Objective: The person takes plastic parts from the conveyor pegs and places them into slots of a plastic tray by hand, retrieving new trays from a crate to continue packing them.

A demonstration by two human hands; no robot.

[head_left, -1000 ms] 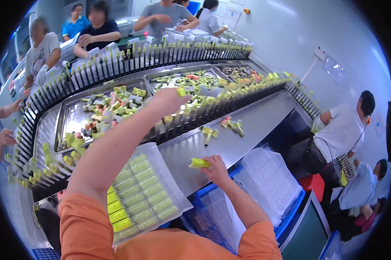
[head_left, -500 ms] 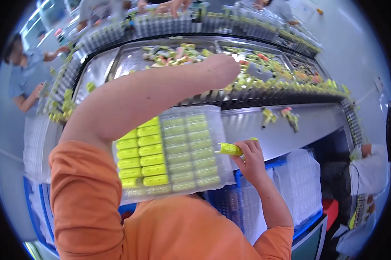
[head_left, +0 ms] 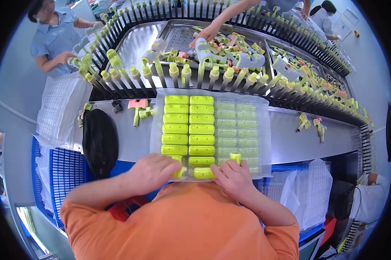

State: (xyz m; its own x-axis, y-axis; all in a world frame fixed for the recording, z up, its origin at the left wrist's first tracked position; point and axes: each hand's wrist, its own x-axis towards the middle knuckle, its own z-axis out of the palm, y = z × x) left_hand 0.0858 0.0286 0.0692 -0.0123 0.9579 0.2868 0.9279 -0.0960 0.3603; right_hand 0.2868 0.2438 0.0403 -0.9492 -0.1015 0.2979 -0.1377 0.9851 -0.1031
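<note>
Yellow-green casings [head_left: 203, 173] are apparently being seated in a blister tray [head_left: 264, 130], gripped separately by left hand [head_left: 155, 170] and right hand [head_left: 235, 178]; next, pocket alignment is seemingly being demanded.

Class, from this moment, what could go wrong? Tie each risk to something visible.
The clear plastic tray appears to overhang the front edge of the metal table, so pressing there might tip it.
The right hand holds one yellow-green plastic piece while touching another piece, so either could slip.
</note>
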